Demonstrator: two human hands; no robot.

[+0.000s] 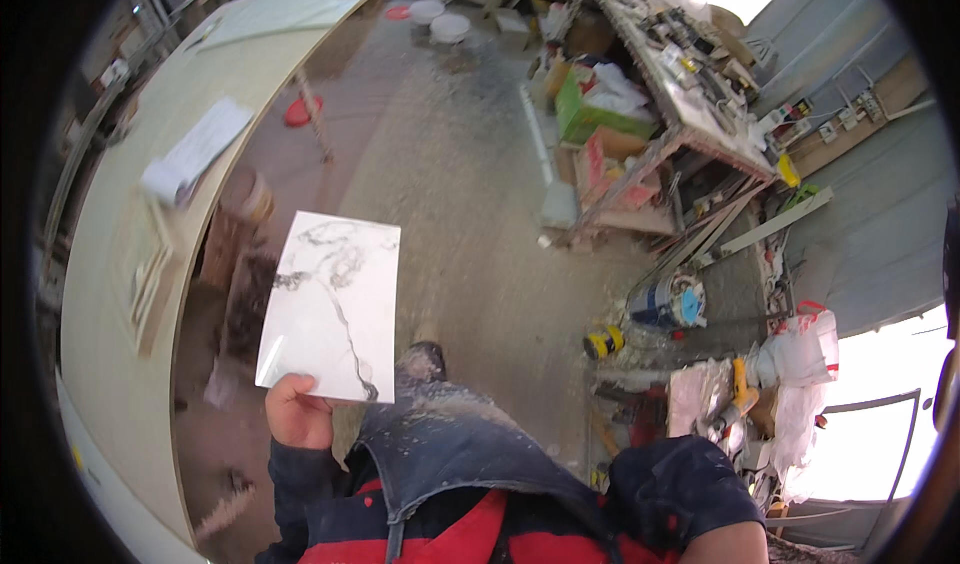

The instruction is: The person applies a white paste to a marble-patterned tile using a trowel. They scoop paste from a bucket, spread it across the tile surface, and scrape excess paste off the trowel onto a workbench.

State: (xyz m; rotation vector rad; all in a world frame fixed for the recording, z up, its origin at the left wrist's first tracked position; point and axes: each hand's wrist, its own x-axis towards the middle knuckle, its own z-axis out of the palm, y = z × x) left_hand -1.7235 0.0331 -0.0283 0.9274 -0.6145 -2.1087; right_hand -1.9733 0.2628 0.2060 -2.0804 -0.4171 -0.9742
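Note:
My left hand [300,416] is closed on the lower left corner of a white marble-patterned tile [335,309], with the thumb lying over its glossy face. Grey and black veins run across the tile, which is held up in front of me above the floor. My right arm [680,494] is bent at the lower right, its dark sleeve pushed up and the bare forearm leaving the picture at the bottom edge. The right hand itself is out of view.
A long pale table [110,294] runs along my left, bearing papers [197,152] and a stack of thin boards [152,274]. On the right stands a cluttered workbench [690,99]. A bucket [665,302], a yellow-black roll [604,342] and wood strips [770,226] lie nearer.

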